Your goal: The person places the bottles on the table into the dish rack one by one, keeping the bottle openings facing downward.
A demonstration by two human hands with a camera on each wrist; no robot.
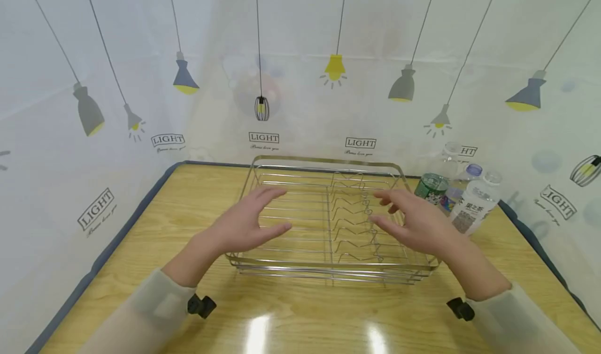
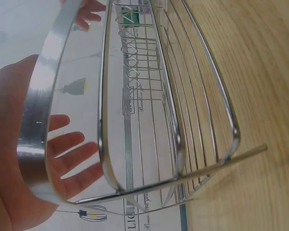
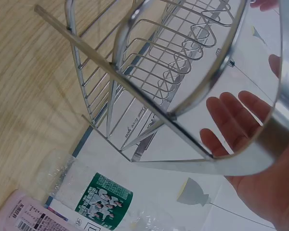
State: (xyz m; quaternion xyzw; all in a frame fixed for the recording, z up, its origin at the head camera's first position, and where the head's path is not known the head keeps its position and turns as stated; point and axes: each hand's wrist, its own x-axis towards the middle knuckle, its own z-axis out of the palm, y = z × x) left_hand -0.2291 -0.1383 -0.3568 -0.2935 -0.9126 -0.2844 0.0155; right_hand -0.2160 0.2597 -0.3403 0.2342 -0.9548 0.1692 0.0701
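Observation:
A silver wire dish rack [image 1: 291, 265] stands on the wooden table, its right part fitted with a row of bent wire dividers [image 1: 347, 221]. Over the rack's left end hovers my left hand [image 1: 239, 226], fingers extended and thumb apart. My right hand [image 1: 418, 223] is over the right end, its fingers gently bent and pointing inward. Neither hand holds anything. From the left wrist view, the flat metal rim [image 2: 38, 110] crosses in front of the palm and spread fingers. The right wrist view has the rim [image 3: 231, 166] crossing before that hand too.
Close behind the right hand stand a clear bottle with a green label [image 1: 432, 185], a purple-capped bottle [image 1: 456, 187] and a white-labelled bottle [image 1: 475, 205]. A white curtain printed with lamps [image 1: 305, 83] surrounds the wooden table [image 1: 300, 307], which has a dark edge.

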